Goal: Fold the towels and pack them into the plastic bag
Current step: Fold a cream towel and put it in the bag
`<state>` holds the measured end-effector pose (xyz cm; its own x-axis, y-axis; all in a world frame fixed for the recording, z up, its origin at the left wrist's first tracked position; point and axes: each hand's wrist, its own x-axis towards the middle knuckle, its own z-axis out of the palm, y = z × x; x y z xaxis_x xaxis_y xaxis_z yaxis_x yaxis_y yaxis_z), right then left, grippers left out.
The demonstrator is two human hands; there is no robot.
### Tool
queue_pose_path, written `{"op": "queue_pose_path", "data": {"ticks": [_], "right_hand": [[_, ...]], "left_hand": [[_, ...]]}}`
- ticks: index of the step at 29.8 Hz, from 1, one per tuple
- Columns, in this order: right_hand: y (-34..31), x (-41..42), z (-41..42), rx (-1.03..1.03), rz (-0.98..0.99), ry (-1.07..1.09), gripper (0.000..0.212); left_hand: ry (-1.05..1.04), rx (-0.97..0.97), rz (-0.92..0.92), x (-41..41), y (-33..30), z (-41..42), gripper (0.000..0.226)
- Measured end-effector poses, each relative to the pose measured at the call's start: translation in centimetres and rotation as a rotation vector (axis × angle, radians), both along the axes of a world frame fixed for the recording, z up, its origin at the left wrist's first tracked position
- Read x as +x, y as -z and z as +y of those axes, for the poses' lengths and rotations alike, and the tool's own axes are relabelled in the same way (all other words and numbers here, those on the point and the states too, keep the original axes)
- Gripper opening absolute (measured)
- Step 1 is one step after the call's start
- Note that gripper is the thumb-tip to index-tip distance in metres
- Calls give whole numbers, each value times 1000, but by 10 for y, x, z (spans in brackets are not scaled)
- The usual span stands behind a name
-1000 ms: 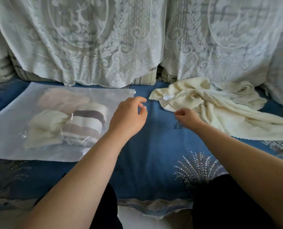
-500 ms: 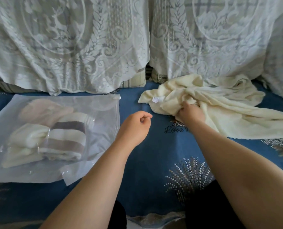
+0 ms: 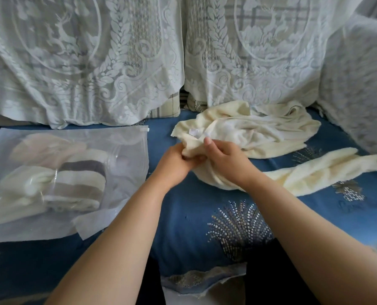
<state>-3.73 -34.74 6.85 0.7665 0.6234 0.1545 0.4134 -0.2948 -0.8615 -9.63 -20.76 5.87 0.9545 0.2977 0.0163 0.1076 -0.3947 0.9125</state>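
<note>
A crumpled cream towel [image 3: 260, 133] lies on the blue sofa cover at centre right, a small white label showing near its left edge. Both hands meet at its near left part: my left hand [image 3: 174, 164] grips a bunch of the cloth from the left, and my right hand [image 3: 225, 159] grips it from the right with the thumb on top. To the left lies a clear plastic bag [image 3: 121, 137], flat on the cover, holding several folded towels, one of them a brown-and-white striped towel [image 3: 82, 181].
White lace covers [image 3: 84, 62] hang over the sofa back behind everything, and a lace-draped armrest [image 3: 359, 84] rises at the right. The blue patterned seat cover [image 3: 205, 216] stretches towards me; my dark-clothed knees are at the bottom edge.
My right hand took hold of the cream towel and drew it nearer. My left hand moved right from beside the bag and joined it on the cloth. The camera has turned slightly right.
</note>
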Motion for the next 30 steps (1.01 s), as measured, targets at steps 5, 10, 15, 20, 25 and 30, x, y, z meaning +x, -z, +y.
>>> {"op": "queue_pose_path", "data": {"ticks": [5,10,15,20,25,30], "right_hand": [[10,12,-22,-95,-11,171,22],[32,25,-52,-865,-69,-81,14],[33,27,-57,-689,-362,252,28],[16,21,-66,-399,-248,327,15],[12,8,-59,-282,-316,322,16],[10,14,-62,-469,-558,257,26]], "left_hand": [[27,9,68,-19,-4,15,19],[203,-37,115,-28,-9,15,26],[308,-145,312,-26,-8,21,27],[279,-95,384,-26,-7,20,75],[207,226,307,-18,5,-14,15],[-230,174,14,-5,7,-11,17]]}}
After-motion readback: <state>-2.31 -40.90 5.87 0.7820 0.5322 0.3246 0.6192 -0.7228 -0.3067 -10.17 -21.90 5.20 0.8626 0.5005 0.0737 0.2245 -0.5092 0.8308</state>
